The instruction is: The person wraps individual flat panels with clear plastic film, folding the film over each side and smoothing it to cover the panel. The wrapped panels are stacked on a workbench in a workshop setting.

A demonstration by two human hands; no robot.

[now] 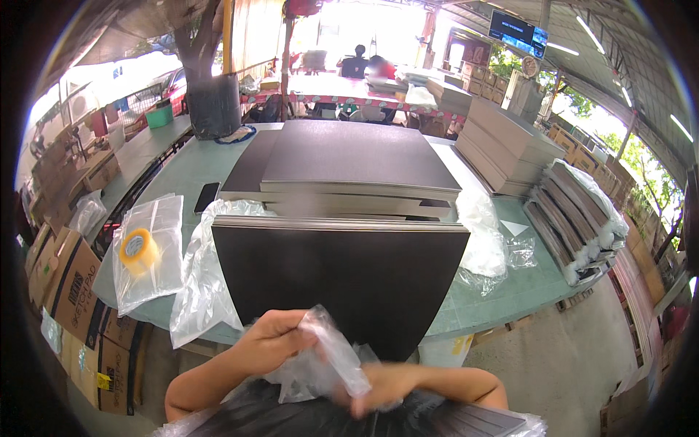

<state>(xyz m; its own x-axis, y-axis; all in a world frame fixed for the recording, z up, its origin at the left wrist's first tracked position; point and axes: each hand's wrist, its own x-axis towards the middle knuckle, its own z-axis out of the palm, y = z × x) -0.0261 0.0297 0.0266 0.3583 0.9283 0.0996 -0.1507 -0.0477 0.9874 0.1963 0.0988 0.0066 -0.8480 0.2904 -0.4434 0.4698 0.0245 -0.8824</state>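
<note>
My left hand [280, 339] is closed on a crumpled clear plastic bag [331, 349], pinching its upper end. Blurred by motion, my right hand [382, 386] grips the lower part of the same plastic. Just beyond my hands, a stack of black boards [338, 280] stands tilted up on the table's near edge, its pale layered edges on top. Below my hands lies a dark, ribbed surface [364, 421] with clear plastic at its sides; what it is I cannot tell.
On the green table [167, 175] lie more black boards [349, 156], loose plastic [207, 284], a yellow tape roll [137, 249] and a phone [207, 197]. Grey board stacks [502, 146] and plastic-wrapped bundles [575, 218] stand right. Cartons [76, 291] are left; people [357, 65] sit far back.
</note>
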